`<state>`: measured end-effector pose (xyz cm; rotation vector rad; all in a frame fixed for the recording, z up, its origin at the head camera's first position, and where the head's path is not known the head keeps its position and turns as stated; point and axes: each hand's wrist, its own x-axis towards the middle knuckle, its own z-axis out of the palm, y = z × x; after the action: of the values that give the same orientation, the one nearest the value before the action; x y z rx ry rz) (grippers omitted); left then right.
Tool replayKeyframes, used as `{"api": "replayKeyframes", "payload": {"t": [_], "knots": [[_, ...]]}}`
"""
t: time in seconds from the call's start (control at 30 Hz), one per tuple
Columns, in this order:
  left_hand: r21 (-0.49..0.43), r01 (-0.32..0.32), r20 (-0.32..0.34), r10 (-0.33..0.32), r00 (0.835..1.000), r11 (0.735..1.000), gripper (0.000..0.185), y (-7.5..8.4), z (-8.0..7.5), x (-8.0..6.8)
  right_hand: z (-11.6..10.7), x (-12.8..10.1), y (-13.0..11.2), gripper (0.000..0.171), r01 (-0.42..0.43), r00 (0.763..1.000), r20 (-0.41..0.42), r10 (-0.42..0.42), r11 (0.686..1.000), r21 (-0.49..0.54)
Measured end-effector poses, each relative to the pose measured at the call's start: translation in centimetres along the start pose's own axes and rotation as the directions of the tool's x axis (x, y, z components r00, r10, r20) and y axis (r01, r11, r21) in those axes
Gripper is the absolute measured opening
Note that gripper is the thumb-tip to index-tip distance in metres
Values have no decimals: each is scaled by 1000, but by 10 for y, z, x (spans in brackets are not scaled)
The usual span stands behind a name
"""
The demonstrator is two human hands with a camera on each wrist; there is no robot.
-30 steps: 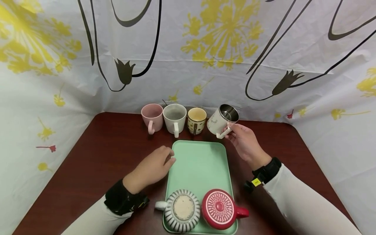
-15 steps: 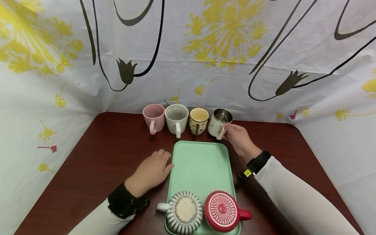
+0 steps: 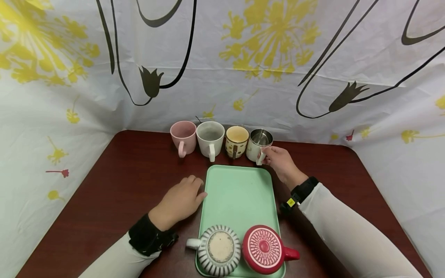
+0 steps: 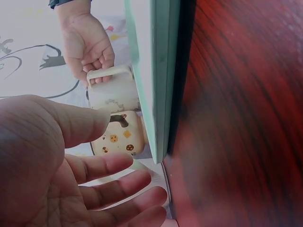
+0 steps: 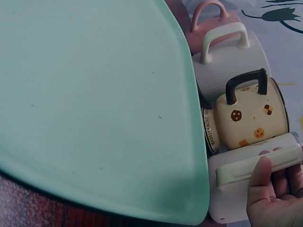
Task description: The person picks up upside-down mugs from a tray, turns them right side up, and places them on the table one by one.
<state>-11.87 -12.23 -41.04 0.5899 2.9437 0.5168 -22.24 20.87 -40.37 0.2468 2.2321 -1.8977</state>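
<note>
1. The person's right hand (image 3: 281, 161) holds the handle of a white metal-lined mug (image 3: 259, 144), its fingers (image 5: 262, 174) curled round the pale handle (the right wrist view shows a fingertip lying across it). The mug stands upright on the desk (image 3: 114, 181) at the right end of a row, so the grip looks like one that steadies it in place and not one that carries it.

2. That row runs along the back of the desk: a pink mug (image 3: 182, 137), a white ribbed mug (image 3: 210, 139), a cream mug with brown spots (image 3: 236, 141), then the held mug. All stand close side by side with handles turned toward the person, which keeps each easy to take.

3. The left hand (image 3: 181, 200) rests on the desk just beside the left edge of the green tray (image 3: 240, 193), fingers loosely spread and holding nothing; it seems placed to keep the tray from sliding.

4. On the near end of the tray stand a grey striped pot (image 3: 217, 250) and a red lidded pot (image 3: 265, 249), side by side (their handles point outward, left and right). The tray's far part is bare.
</note>
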Motion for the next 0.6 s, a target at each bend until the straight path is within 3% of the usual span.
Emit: {"api": "replayKeyframes", "payload": {"t": [0.6], "knots": [[5,5,8,-5,1000,1000,39,-1,0,0,-4,-7,3,52,-12,1000,-17,10,991,-135]]}}
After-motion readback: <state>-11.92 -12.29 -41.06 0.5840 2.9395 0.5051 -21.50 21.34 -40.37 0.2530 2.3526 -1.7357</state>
